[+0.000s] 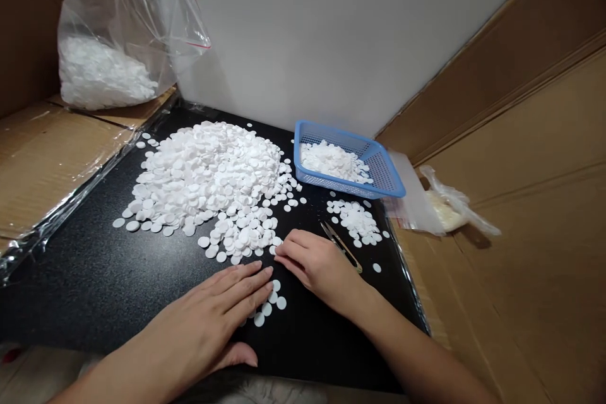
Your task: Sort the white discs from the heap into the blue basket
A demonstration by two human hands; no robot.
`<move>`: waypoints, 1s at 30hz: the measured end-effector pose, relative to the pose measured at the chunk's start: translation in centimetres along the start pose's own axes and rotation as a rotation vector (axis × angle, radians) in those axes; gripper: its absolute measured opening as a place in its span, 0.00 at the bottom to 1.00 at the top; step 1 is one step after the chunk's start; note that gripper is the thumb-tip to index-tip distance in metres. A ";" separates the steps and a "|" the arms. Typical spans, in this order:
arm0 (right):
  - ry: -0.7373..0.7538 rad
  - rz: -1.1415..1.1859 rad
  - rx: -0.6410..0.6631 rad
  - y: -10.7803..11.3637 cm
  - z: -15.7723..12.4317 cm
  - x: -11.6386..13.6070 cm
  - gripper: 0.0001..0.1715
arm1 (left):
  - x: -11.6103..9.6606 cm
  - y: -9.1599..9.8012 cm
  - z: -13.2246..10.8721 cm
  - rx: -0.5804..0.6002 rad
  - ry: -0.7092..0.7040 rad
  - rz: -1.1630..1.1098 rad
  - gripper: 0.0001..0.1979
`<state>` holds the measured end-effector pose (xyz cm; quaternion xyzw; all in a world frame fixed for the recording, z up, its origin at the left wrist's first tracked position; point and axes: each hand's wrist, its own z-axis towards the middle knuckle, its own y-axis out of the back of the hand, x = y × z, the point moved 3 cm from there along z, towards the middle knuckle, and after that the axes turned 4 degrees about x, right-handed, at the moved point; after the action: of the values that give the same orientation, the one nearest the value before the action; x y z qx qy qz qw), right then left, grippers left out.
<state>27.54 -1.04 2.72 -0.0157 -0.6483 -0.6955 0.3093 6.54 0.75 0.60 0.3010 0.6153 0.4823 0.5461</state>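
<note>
My left hand [213, 309] lies flat on the black tabletop with its fingers stretched out and its thumb apart. It partly covers a few loose white discs [266, 308]. To its right, my right hand [317, 265] has thumb and fingers pinched together at a white disc [273, 250], on the near edge of a small cluster of discs [243, 232]. Behind that cluster rises a large heap of white discs [208, 167]. A pair of thread snips [341, 247] lies just beyond my right hand, partly hidden by it.
A blue mesh basket [398, 182] with white discs inside stands at the back right. A smaller group of discs [358, 222] lies in front of it. Clear bags sit on both sides: a big disc-filled bag [104, 72] on cardboard at left, a smaller bag [447, 209] at right.
</note>
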 end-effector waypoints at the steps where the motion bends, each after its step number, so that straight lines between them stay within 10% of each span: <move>1: 0.006 0.016 0.000 0.1 0.0 0.1 0.08 | 0.0 0.0 0.0 0.000 -0.006 -0.001 0.34; 14: -0.272 0.419 0.077 -0.2 0.0 1.4 0.12 | -0.5 2.5 0.9 -0.140 0.162 -0.358 0.09; 30: -0.346 0.322 0.124 1.0 -0.4 0.3 0.07 | 0.3 0.1 1.9 -0.123 0.184 -0.116 0.07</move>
<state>27.88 -1.51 3.65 -0.2186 -0.7223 -0.5829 0.3011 8.30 1.51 0.68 0.1852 0.6486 0.5122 0.5317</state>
